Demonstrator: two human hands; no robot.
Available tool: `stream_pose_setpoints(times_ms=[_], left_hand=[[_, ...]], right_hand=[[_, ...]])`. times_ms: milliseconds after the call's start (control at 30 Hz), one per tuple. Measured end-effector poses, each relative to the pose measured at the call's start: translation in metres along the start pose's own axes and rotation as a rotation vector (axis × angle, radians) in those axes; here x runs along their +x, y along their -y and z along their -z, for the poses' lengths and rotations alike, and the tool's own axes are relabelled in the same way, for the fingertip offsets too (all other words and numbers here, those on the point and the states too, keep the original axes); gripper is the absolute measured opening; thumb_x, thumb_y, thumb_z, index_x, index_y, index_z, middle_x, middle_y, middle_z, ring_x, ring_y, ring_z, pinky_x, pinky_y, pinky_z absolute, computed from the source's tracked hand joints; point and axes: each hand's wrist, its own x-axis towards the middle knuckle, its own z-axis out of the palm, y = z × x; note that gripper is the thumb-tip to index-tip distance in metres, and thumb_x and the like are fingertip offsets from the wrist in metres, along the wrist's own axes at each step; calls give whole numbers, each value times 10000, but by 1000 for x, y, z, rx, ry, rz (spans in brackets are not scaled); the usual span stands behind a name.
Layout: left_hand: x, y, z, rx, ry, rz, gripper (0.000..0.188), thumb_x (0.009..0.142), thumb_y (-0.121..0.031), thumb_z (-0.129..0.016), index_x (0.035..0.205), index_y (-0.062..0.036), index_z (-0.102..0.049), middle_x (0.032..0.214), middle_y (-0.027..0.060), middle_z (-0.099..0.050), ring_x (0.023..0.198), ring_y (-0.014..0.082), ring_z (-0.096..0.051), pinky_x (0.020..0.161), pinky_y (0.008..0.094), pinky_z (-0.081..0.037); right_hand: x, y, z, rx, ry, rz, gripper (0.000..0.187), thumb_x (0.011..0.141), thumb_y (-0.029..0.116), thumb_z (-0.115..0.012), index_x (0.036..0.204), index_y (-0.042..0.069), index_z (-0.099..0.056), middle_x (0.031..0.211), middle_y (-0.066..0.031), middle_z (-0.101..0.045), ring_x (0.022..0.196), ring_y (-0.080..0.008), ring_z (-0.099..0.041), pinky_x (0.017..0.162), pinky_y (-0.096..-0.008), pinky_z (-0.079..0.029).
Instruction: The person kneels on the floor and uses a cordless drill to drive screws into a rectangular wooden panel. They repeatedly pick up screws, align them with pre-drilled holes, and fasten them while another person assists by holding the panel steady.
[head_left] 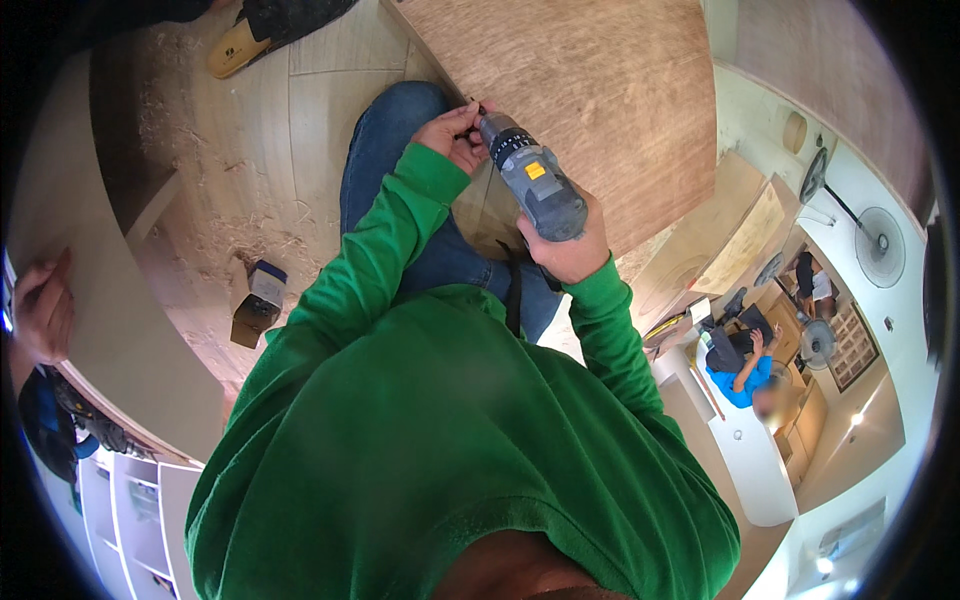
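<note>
A grey and black cordless drill [538, 185] is in my right hand [575, 245], its fingers wrapped round the handle below the motor body. The drill's front end points up and left, toward the edge of a brown plywood panel [600, 110]. My left hand [455, 138] is closed beside the chuck, fingertips together at the panel's edge. What those fingers pinch, if anything, is too small and partly hidden to name. My knee in blue jeans [395, 130] is just left of the left hand, close to the panel.
A small open cardboard box [250, 310] stands on the tiled floor, among wood shavings [265, 243]. At far left, another person's hand [45, 310] rests by a pale board [150, 330]. A tan-toed shoe [238, 50] is at the top. Fans [880, 247] and other people [742, 368] appear at right.
</note>
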Motion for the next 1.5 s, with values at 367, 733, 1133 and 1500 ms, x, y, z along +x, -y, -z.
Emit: stream_pose_setpoints(times_ms=[367, 733, 1133, 1500], left_hand=[[6, -3, -4, -35, -47, -6, 240, 1081, -144, -608, 1208, 40, -696, 839, -6, -582, 729, 116, -479, 670, 299, -456], [0, -1, -6, -32, -40, -12, 246, 1079, -136, -605, 1202, 61, -688, 846, -1, -569, 735, 124, -486, 660, 300, -436], [8, 2, 10, -33, 43, -23, 256, 1088, -197, -613, 1211, 11, -695, 875, -20, -602, 759, 116, -514, 679, 302, -451], [7, 2, 6, -95, -17, -49, 210, 1048, -133, -630, 1125, 52, -692, 804, 39, -620, 695, 138, -523, 625, 299, -429]], right_hand=[[15, 2, 4, -33, 45, -27, 336, 787, 75, -808, 1092, -14, -699, 928, -164, -760, 852, -262, -763, 775, -366, -592], [10, 1, 3, 9, 20, -44, 303, 798, 68, -790, 1074, -22, -699, 899, -128, -753, 820, -202, -725, 778, -349, -578], [19, -1, 11, -12, 80, -34, 294, 798, 62, -785, 1064, -22, -692, 900, -116, -747, 831, -192, -717, 789, -343, -573], [30, 8, 21, -54, 115, -57, 326, 797, 73, -789, 1095, -21, -694, 909, -147, -750, 828, -226, -733, 784, -358, -579]])
